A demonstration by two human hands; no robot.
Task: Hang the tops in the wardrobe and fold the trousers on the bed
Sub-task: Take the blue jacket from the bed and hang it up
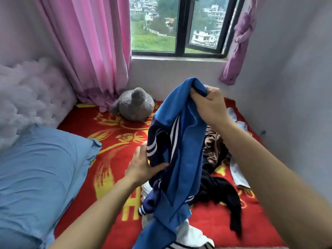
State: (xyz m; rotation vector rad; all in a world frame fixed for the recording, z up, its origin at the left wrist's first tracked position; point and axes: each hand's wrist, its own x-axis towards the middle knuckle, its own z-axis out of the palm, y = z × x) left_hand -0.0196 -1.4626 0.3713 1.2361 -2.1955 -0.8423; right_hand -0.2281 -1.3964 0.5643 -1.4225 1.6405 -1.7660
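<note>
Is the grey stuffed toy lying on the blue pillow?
No, the grey stuffed toy sits on the red blanket by the curtain, apart from the pillow.

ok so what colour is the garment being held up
The garment is bright blue with navy panels and white stripes, clearest in the head view.

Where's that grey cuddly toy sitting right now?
In the head view, the grey plush toy lies at the far edge of the red blanket, beside the pink curtain, left of the blue garment.
</note>
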